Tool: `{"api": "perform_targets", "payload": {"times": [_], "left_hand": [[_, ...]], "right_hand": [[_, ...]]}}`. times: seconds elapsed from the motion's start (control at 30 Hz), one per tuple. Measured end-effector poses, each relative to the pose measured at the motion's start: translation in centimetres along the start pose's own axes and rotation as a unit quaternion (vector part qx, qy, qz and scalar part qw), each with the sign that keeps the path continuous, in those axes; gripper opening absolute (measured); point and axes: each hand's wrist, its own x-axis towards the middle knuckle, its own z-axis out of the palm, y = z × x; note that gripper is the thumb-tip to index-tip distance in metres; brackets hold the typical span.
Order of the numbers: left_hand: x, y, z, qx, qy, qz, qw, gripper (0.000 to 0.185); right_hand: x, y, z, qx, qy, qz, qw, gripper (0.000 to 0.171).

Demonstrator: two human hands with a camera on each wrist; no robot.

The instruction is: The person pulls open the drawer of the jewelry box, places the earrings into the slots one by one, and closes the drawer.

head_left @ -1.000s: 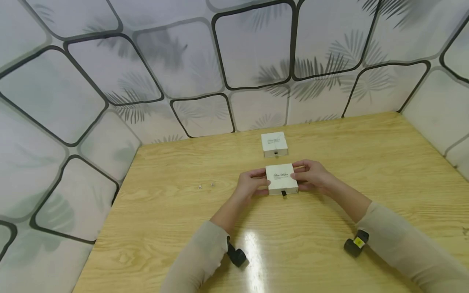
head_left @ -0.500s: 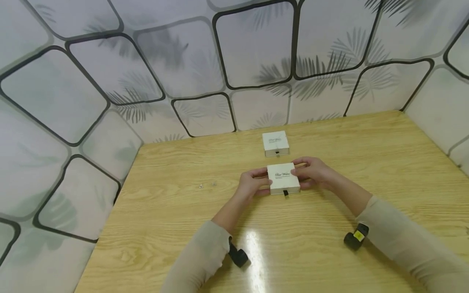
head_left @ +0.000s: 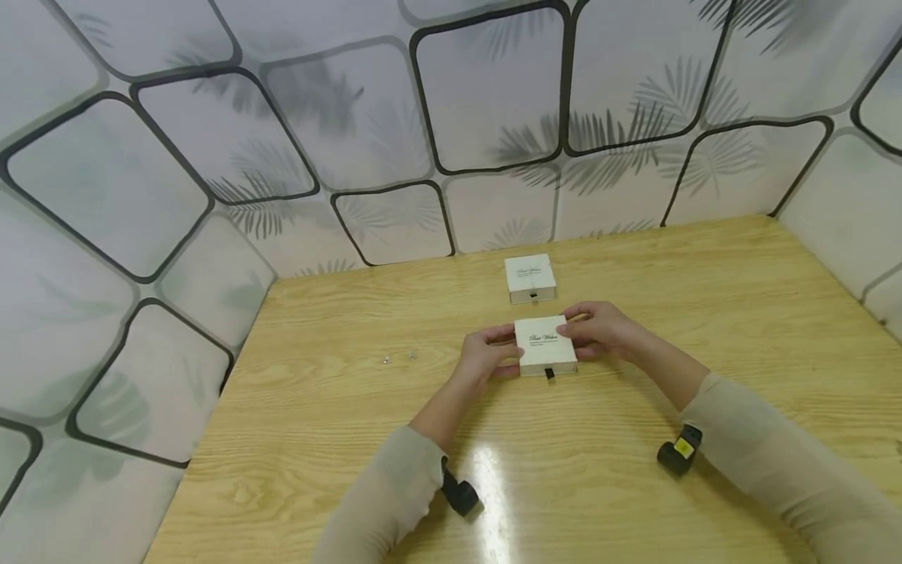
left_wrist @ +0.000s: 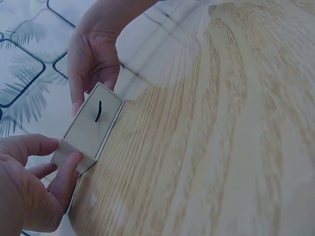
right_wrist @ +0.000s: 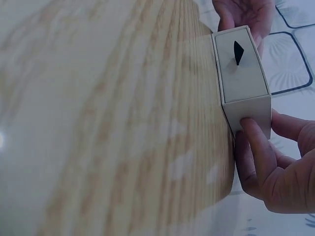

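A white drawer-style gift box (head_left: 543, 348), lettered "Best Wishes", lies on the wooden table between my two hands. A short black ribbon tab (right_wrist: 238, 52) sticks out of its drawer front, which sits flush in the sleeve. My left hand (head_left: 482, 360) grips the box's left side, with thumb and fingers (left_wrist: 69, 173) at that end. On the opposite side my right hand (head_left: 600, 333) holds the box, thumb over the top edge and fingertips (right_wrist: 249, 124) against the side wall.
Behind the held box stands a second similar white box (head_left: 531, 280). To the left, two tiny shiny pieces, one (head_left: 387, 360) beside the other (head_left: 412, 356), lie on the table (head_left: 317, 439). A patterned cloth wall (head_left: 493, 94) borders the table's back and sides.
The right hand's thumb has shifted slightly on the box's top edge. Otherwise both hands stay at the box and the view has moved a little.
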Motion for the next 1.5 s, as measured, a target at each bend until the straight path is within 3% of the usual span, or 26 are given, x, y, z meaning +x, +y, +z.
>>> {"api": "perform_targets", "payload": {"times": [0.6, 1.03, 1.3, 1.5], "left_hand": [[-0.2, -0.1, 0.3, 0.0, 0.003, -0.002, 1.0, 0.047], [-1.0, -0.1, 0.2, 0.0, 0.023, 0.003, 0.9997, 0.042], [-2.1, -0.5, -0.4, 0.012, -0.001, -0.003, 0.9999, 0.039], [-2.5, -0.7, -0.5, -0.02, 0.001, -0.025, 0.9995, 0.037]], "right_hand": [[0.4, -0.1, -0.4, -0.011, 0.013, 0.012, 1.0, 0.052], [0.9, -0.3, -0.4, -0.018, 0.006, 0.006, 1.0, 0.05], [1.0, -0.3, -0.4, -0.016, 0.01, 0.013, 1.0, 0.051], [1.0, -0.3, -0.4, -0.02, 0.007, 0.017, 1.0, 0.052]]}}
